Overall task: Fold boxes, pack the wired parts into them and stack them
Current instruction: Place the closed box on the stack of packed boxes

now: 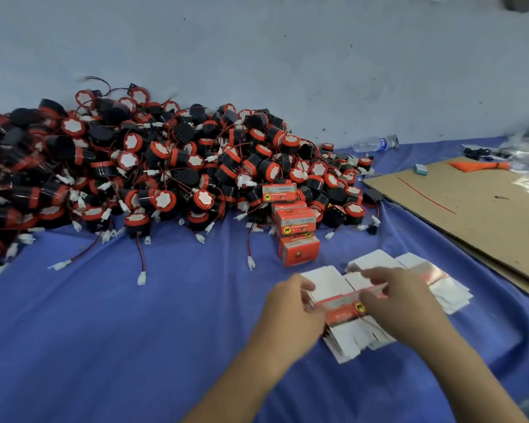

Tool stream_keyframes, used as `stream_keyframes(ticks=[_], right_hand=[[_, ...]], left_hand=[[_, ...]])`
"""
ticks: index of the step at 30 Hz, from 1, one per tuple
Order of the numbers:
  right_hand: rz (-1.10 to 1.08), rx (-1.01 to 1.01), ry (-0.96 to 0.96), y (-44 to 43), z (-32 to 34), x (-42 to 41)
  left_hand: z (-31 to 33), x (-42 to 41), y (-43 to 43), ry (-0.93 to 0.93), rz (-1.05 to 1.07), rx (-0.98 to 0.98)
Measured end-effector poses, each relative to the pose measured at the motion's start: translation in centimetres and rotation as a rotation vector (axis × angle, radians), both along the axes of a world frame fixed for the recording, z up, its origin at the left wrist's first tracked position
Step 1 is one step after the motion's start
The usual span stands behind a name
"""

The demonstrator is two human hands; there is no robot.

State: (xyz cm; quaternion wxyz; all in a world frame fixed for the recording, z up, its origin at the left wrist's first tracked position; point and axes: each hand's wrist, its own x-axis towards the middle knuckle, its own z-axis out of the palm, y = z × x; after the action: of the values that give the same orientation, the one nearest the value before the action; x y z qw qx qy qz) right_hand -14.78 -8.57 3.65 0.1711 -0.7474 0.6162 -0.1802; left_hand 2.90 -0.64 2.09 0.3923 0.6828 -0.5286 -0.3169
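Holds a flat box blank [340,304] by both ends, with the left grip [290,302] curled round its left edge and the right grip [402,296] curled over its right end. Keeps it just above a pile of blanks [353,341] on the blue cloth [135,331]. Beyond, folded boxes [295,227] against the heap of wired parts [153,166].

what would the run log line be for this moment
step: box folding | left hand: grips flat box | right hand: grips it too | folded boxes: at edge of parts pile
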Motion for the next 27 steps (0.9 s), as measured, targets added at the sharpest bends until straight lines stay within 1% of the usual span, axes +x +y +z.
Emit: stream_keyframes(ticks=[3,7,10,13,17,19,22,23,25,27], right_hand=[[0.073,0.047,0.125,2.7,-0.2,-0.6],[0.091,0.010,0.218,3.9,-1.2,-0.3],[0.098,0.005,0.129,4.2,-1.9,-0.1],[0.107,-0.014,0.064,4.7,-1.8,-0.2],[0.072,-0.050,-0.118,5.0,-1.3,-0.5],[0.046,-0.052,-0.153,4.8,-0.9,-0.8],[0.070,-0.007,-0.093,4.2,-0.1,-1.2],[0.086,0.022,-0.108,4.1,0.3,-1.1],[0.111,0.069,-0.224,4.1,0.9,-0.7],[0.131,0.074,-0.348,4.6,1.4,0.0]], left_hand=[[-1.0,-3.0,1.4,-0.077,0.002,0.034],[-1.9,-4.8,1.5,-0.055,0.065,0.099],[-2.0,-5.2,1.5,0.052,0.157,0.127],[-2.0,-5.2,1.8,0.175,0.249,0.107],[-1.2,-5.0,2.2,0.442,0.317,0.073],[-0.7,-4.7,2.3,0.524,0.316,0.049],[0.1,-4.1,2.6,0.618,0.291,-0.008],[0.5,-3.9,2.9,0.662,0.261,-0.024],[1.3,-3.5,3.7,0.721,0.183,-0.054],[1.8,-3.0,4.8,0.718,0.128,-0.108]])
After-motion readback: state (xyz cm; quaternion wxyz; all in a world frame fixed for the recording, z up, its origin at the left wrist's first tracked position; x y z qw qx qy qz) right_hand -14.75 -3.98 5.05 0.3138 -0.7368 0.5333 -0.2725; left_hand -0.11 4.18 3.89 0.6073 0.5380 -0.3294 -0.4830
